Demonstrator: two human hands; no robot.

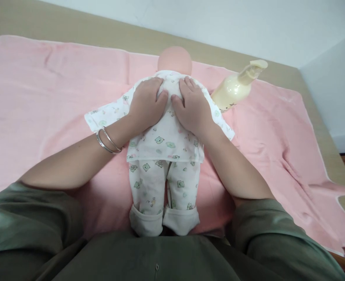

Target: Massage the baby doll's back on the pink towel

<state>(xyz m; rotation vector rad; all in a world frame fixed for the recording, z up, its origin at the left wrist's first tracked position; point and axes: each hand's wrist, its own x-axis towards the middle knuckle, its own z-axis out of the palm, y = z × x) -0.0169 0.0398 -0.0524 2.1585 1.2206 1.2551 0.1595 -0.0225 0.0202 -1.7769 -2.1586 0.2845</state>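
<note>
A baby doll point(174, 60) lies face down with its smooth bald head away from me. It wears a white printed top point(166, 142) and matching trousers point(151, 185) with turned-up cuffs. My left hand point(149, 102) rests flat on the left of the doll's upper back, palm down. On the right of the back, my right hand point(192, 104) lies the same way, its thumb close to the left one. Both hands have their fingers stretched out and grip nothing. The doll's face is hidden.
Under the doll a pink blanket point(72, 89) with some wrinkles covers most of the wooden table point(102, 23). A cream pump bottle point(233, 88) is just right of the doll's shoulder. White walls point(219, 23) stand behind the table and to the right.
</note>
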